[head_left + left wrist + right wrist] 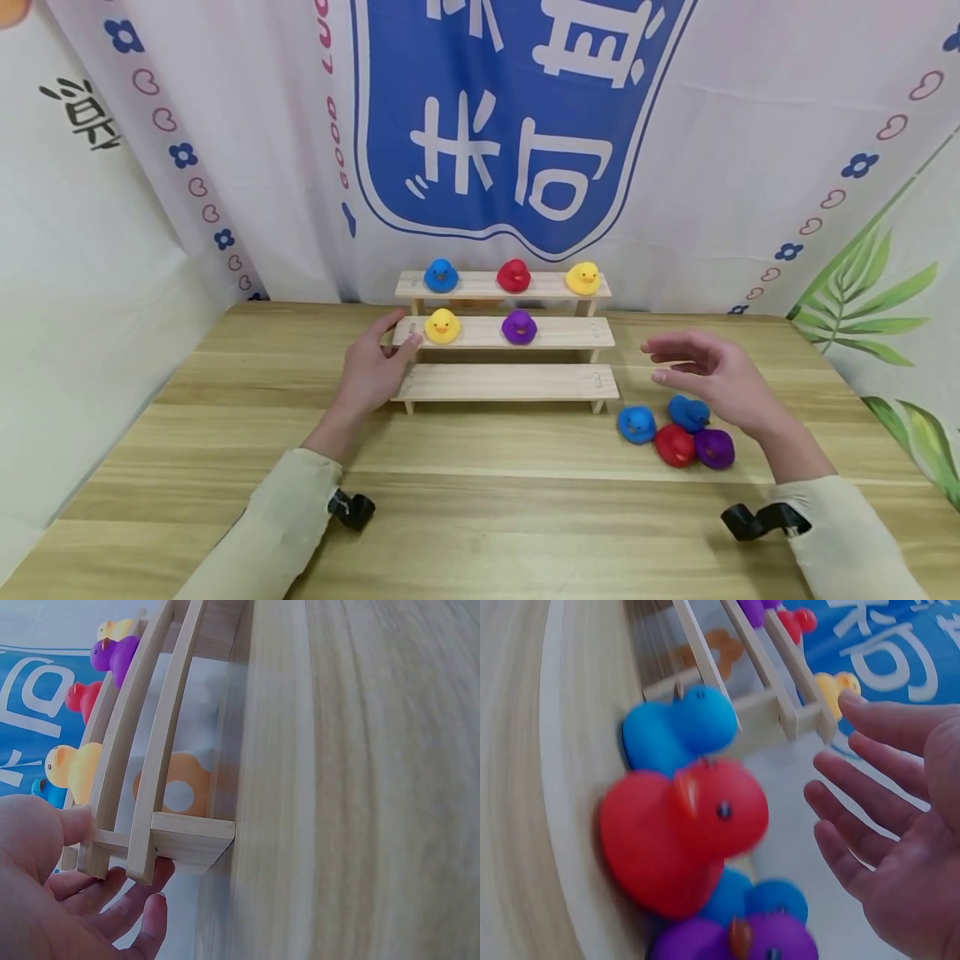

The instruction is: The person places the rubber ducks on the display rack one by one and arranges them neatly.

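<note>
A three-step wooden stand [504,383] is in the middle of the head view. My left hand [377,364] grips the left end of its middle step, thumb on top and fingers beneath in the left wrist view. Right by that thumb sits a yellow rubber duck [442,327], with a purple duck [519,327] along the same step. On the top step are a blue duck [441,276], a red duck [513,276] and another yellow duck [582,278]. My right hand [708,371] hovers with loosely bent fingers, holding nothing, over several loose ducks.
The loose ducks on the wooden table [480,533] are a blue one [637,425], a second blue one [688,412], a red one [675,446] and a purple one [715,449]. Behind the stand hangs a printed curtain [285,167].
</note>
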`<state>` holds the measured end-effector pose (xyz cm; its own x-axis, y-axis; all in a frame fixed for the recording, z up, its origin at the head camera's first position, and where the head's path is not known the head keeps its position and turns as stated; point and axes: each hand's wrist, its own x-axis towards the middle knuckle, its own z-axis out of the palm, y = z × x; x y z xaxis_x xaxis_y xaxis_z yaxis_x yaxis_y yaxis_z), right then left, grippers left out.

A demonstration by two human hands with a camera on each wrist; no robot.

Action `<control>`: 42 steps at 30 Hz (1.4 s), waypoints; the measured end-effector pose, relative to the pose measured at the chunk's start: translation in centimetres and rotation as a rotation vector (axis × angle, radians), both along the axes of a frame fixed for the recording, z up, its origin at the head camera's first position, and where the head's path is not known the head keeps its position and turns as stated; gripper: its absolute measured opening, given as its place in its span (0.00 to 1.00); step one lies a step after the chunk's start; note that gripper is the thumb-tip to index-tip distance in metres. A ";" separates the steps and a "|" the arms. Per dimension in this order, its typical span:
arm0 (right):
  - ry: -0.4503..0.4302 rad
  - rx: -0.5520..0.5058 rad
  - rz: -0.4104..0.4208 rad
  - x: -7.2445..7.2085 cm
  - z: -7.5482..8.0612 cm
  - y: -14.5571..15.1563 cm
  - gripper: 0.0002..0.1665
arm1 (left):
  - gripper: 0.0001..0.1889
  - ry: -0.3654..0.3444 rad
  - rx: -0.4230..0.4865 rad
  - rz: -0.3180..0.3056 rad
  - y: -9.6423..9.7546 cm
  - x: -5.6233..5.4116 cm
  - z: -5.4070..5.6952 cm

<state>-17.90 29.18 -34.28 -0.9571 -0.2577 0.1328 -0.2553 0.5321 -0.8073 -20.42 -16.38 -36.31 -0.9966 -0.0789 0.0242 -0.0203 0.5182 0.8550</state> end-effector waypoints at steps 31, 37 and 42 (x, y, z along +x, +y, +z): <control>-0.200 0.037 0.248 0.5 -3.4 7.8 0.31 | 0.32 0.014 -0.018 0.022 0.3 0.1 -0.1; -0.190 0.087 0.199 0.2 -3.5 7.4 0.27 | 0.32 0.013 -0.016 0.022 0.2 0.0 -0.1; -0.179 0.125 0.174 0.2 -3.5 7.1 0.26 | 0.32 0.020 -0.022 0.020 0.1 0.0 -0.1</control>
